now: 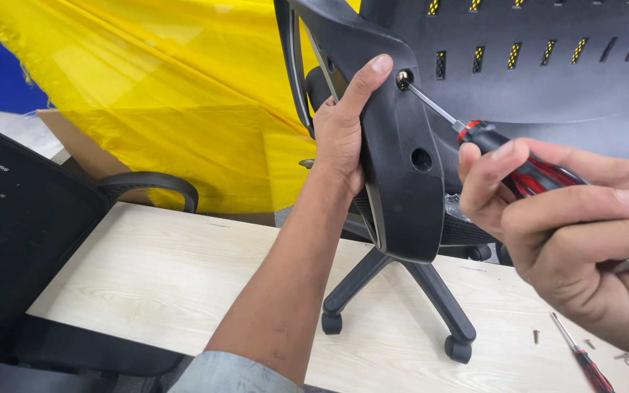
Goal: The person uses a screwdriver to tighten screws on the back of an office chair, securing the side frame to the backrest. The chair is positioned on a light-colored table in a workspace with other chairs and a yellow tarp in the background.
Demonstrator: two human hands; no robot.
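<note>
My left hand (343,127) grips the black plastic back bracket (402,167) of an office chair, thumb pressed beside the upper screw hole. My right hand (576,233) is closed around the red-and-black handle of a screwdriver (500,149). Its metal shaft runs up and left, with the tip seated in a screw (403,78) in the bracket's top hole. A second, empty hole (421,159) sits lower on the bracket. The chair's black perforated backrest (547,73) fills the upper right.
The chair's wheeled base (402,291) stands on a light wooden board (169,284). A smaller red-and-black screwdriver (580,356) and loose screws (536,336) lie at the lower right. Another black chair (23,233) stands at the left. Yellow cloth (176,94) hangs behind.
</note>
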